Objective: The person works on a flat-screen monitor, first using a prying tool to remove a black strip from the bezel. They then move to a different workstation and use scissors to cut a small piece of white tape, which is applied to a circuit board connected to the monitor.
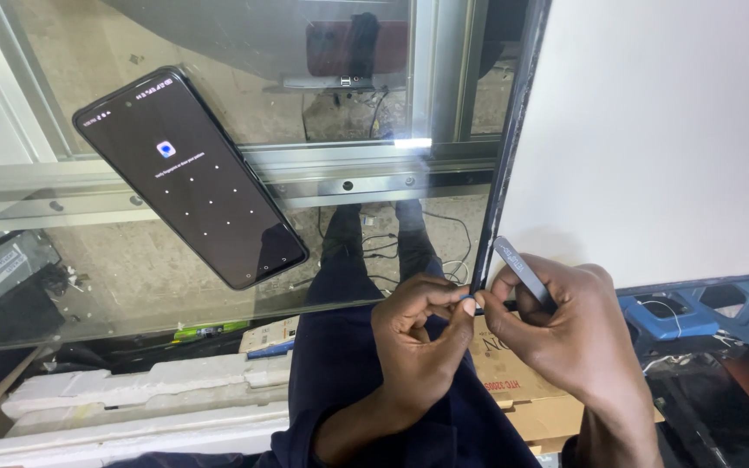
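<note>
My right hand (556, 334) grips grey metal tweezers (520, 267), their flat end sticking up past the knuckles. My left hand (416, 334) meets it fingertip to fingertip, pinching a tiny blue piece (468, 299) too small to identify. Both hands sit at the lower corner of a large white panel with a dark edge (506, 156), which leans on a glass countertop (132, 277).
A black smartphone (191, 178) lies on the glass at the left, its screen lit with a dot pattern lock. Under the glass are white foam blocks (140, 399), cardboard boxes (522, 381) and cables. A blue object (661, 316) sits at the right.
</note>
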